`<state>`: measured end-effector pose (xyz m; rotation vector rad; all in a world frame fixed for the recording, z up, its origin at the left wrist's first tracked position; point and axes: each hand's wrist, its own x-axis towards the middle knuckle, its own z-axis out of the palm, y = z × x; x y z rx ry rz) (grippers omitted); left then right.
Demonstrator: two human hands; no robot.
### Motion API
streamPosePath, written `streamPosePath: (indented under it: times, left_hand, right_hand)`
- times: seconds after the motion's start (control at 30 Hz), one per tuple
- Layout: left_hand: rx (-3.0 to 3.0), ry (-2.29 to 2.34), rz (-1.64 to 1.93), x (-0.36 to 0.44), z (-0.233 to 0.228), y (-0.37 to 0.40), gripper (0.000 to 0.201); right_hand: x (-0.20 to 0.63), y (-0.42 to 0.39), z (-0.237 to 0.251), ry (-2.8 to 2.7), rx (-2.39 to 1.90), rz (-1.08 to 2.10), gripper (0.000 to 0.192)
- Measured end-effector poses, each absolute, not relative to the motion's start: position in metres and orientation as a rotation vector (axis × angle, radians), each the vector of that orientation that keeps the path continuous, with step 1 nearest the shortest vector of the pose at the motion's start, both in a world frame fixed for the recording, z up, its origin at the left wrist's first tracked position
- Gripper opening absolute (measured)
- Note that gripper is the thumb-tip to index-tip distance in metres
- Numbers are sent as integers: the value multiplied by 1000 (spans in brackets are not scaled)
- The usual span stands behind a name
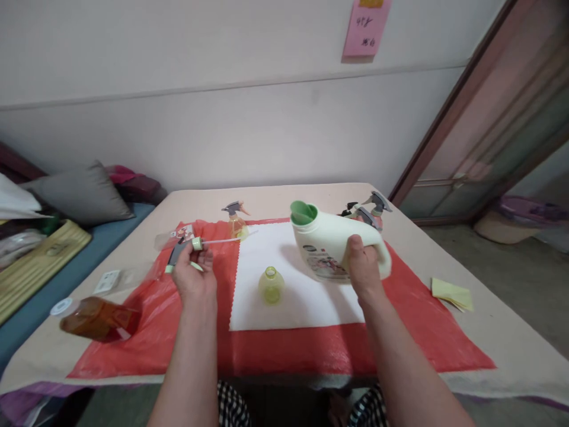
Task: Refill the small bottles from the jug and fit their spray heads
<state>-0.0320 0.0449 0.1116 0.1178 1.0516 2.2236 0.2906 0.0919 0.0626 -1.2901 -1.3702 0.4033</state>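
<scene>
Two things are being held above the worktop (pixel 502 338). Left hand (pixel 195 273): clasping a spray head (pixel 176 251), its thin tube (pixel 220 241) pointing toward three o'clock. Right hand (pixel 364 264): gripping a pale jug (pixel 331 243), its open mouth (pixel 304 213) tilting toward eleven. Small yellow-green bottle (pixel 271 289) (uncapped) is standing on a white sheet (pixel 302 314), below and between the hands. Reckoning from that bottle: spray head hanging at ten o'clock, jug at two, amber bottle (pixel 91 318) lying at nine, yellow papers (pixel 451 292) resting at three.
</scene>
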Motion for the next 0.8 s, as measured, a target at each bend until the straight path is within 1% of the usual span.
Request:
streamPosePath:
  times: [0.13, 0.23, 0.37, 0.6, 0.73, 0.8]
  left_hand:
    - [110, 1048, 2256, -29, 111, 45, 7]
    - [109, 1041, 2280, -28, 111, 45, 9]
    - [114, 1037, 2293, -28, 110, 45, 10]
    - [110, 1033, 2282, -28, 109, 44, 10]
    - [95, 1026, 2278, -29, 110, 43, 9]
    - [85, 1022, 2277, -30, 109, 43, 9]
  right_hand:
    - [305, 70, 77, -1643, -1505, 188, 99]
    - [312, 61, 80, -1879, -1594, -38, 96]
    - [317, 54, 85, -2026, -1531, -287, 92]
    - [310, 46, 97, -2079, -1440, -472, 88]
    - [305, 44, 103, -2135, -1381, -537, 89]
    - [303, 44, 105, -2156, -1344, -568, 92]
